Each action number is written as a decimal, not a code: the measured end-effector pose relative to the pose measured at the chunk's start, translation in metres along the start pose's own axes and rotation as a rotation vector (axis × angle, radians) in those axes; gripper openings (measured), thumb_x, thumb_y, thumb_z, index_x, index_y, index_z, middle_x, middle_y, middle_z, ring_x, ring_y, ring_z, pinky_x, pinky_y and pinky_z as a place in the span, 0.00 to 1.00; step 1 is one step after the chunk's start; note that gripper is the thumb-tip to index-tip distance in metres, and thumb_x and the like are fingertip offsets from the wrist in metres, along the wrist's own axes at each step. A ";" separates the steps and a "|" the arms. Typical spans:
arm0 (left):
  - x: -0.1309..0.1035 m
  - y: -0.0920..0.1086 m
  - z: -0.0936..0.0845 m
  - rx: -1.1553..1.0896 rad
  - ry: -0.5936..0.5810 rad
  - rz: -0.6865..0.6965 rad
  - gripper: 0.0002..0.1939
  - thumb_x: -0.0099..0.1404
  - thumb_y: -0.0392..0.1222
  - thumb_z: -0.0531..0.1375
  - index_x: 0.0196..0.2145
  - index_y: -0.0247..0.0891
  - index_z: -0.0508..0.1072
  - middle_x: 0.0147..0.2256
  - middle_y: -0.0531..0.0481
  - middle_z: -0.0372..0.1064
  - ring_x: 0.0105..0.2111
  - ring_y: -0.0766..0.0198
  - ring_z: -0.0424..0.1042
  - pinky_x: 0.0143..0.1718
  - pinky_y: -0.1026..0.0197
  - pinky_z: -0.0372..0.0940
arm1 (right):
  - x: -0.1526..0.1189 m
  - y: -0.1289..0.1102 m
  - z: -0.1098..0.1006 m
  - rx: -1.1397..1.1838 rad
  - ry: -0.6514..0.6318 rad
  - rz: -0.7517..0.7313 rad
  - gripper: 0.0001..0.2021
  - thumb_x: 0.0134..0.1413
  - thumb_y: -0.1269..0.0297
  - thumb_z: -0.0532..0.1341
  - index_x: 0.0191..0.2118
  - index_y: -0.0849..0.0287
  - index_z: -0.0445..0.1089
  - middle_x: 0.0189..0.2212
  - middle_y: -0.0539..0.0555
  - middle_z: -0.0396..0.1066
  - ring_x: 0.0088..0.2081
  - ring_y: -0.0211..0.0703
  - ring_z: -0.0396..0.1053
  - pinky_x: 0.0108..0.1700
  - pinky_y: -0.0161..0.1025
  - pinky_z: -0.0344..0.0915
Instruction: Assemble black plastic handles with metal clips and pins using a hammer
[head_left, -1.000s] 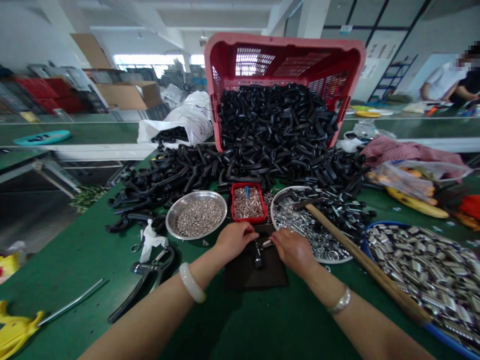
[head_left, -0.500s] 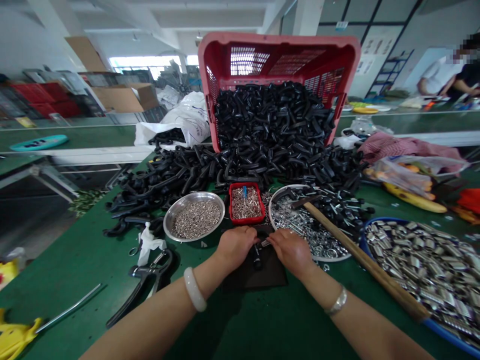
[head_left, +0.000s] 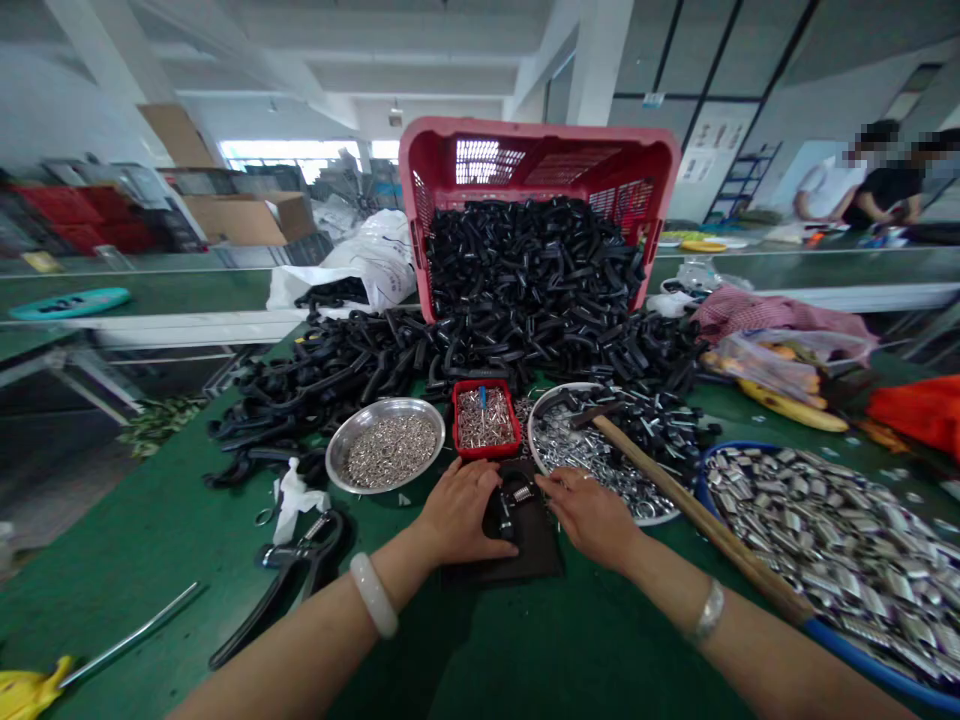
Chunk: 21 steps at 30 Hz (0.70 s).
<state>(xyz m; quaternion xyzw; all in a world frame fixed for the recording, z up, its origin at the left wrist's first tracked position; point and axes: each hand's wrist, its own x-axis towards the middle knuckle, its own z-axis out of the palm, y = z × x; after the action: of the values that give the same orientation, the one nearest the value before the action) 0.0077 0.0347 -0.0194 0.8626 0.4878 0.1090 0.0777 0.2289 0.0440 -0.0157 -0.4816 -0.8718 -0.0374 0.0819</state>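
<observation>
A black curved hand-grip part (head_left: 507,518) lies on a dark flat pad (head_left: 536,555) in front of me. A silvery coil spring (head_left: 522,493) sits within its curve. My left hand (head_left: 457,512) is closed around the left side of the part, thumb at its near end and fingers at its far end. Just right of the spring, my right hand (head_left: 589,515) has its fingertips pinched together; whatever is between them is too small to make out. An assembled hand gripper (head_left: 300,565) with a spring lies to the left.
Ahead stand a steel bowl (head_left: 337,462) of small metal pieces, a red tray (head_left: 487,452) of rivet-like pins and a white basin (head_left: 534,440) of hardware. A hammer (head_left: 697,515) rests across it and a blue basin (head_left: 705,490) of springs. Behind, a red crate (head_left: 540,130) spills black handles.
My left hand has opened its grip wider, its thumb moving down along the black part. The spring now shows in the part's curve, with my right fingertips beside it. The camera view has tilted up.
</observation>
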 end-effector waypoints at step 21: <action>0.022 -0.006 0.002 -0.064 -0.062 -0.088 0.53 0.31 0.68 0.60 0.54 0.42 0.56 0.52 0.44 0.57 0.51 0.47 0.55 0.52 0.46 0.45 | -0.079 0.030 -0.049 0.533 0.032 0.351 0.23 0.52 0.56 0.51 0.52 0.61 0.59 0.32 0.56 0.73 0.30 0.45 0.72 0.29 0.38 0.69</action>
<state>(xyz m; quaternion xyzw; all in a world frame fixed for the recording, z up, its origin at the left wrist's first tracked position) 0.0149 0.0568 -0.0200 0.8402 0.5191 0.0942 0.1249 0.3010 -0.0125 0.0182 -0.5855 -0.7530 0.1997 0.2240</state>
